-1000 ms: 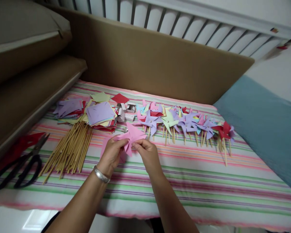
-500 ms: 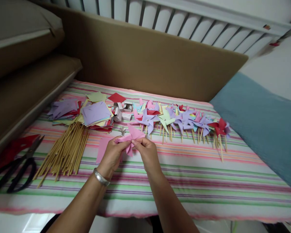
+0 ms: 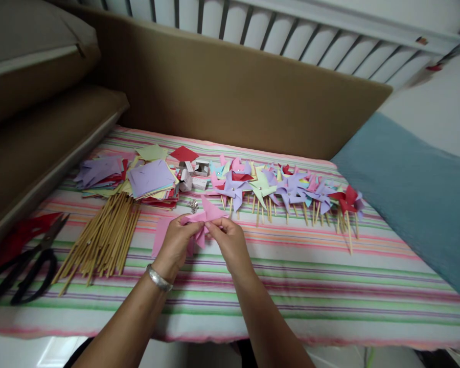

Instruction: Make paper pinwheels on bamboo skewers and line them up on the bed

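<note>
Pinching thumb to finger with left hand (image 3: 177,237) and right hand (image 3: 228,240), near the gathered centre of a pink paper pinwheel (image 3: 211,208), just below mid-frame. Seems light, thin, easily creased; best gripped at the folded centre, sparing the points. Spread beneath, striped cloth (image 3: 329,291); right of centre, row of pinwheels (image 3: 291,190); lower left, stick bundle (image 3: 99,243), then scissors (image 3: 45,243); left of centre, paper stack (image 3: 151,179). Partly under left hand, pink sheet (image 3: 161,234), likeliest to snag. Near mid-frame, white boxes (image 3: 200,184); just below, shiny metal pieces (image 3: 193,206).

dim, soft light | glare on floor (image 3: 57,351) | brown board (image 3: 222,97) shadowed at left | edges stretched
</note>
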{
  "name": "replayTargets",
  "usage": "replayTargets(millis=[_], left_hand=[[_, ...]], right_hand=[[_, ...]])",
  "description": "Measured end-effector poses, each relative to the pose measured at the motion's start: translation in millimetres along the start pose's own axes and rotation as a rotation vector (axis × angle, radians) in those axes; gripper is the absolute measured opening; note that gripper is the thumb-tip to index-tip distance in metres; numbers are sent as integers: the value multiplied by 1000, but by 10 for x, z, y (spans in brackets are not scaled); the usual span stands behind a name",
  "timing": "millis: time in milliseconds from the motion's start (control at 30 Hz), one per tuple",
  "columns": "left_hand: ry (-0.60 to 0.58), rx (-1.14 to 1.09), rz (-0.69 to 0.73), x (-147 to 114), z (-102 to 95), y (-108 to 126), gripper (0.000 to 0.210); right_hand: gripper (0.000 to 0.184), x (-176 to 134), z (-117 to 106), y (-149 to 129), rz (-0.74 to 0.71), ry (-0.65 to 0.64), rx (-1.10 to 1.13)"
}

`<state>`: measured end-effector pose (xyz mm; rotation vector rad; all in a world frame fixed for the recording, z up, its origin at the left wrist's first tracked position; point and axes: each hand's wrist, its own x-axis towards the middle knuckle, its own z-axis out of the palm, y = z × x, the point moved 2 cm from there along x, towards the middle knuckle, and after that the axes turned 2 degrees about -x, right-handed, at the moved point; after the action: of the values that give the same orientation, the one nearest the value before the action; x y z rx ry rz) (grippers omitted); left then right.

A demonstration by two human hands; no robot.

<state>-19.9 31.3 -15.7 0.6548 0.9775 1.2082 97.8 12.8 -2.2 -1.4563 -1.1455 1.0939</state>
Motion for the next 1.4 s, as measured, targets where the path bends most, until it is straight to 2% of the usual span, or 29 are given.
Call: replayTargets(millis=[67, 167, 233, 267, 367, 467, 667, 967, 1167, 1400], left_hand=[[31, 36, 8, 18, -39, 35, 11], [36, 76, -17, 28, -101, 95, 17], [-32, 117, -78, 16, -113, 116, 17], [-87, 142, -117, 4, -107, 117, 16], [-248, 213, -216, -39, -60, 88, 13], [-315, 282, -259, -65, -17, 48, 11], [-320, 370, -267, -60, 4, 22, 6], [-278, 307, -235, -44, -15, 21, 10], [-249, 289, -218, -45, -28, 29, 7], [-243, 251, -214, -30, -21, -11, 14]], right_hand=[[22, 9, -77, -31, -4, -30, -31], [30, 39, -287, -103, -12, 88, -78], [43, 56, -401, -138, 7, 145, -63], [51, 61, -427, -146, 31, 124, -28], [72, 49, -391, -143, 130, -113, 107], [81, 11, -321, -126, 202, -305, 126], [73, 3, -336, -65, 159, -300, -10], [73, 42, -286, -3, 128, -222, 142], [70, 46, -278, 30, 85, -202, 70], [66, 44, -275, 24, 24, -157, 10]])
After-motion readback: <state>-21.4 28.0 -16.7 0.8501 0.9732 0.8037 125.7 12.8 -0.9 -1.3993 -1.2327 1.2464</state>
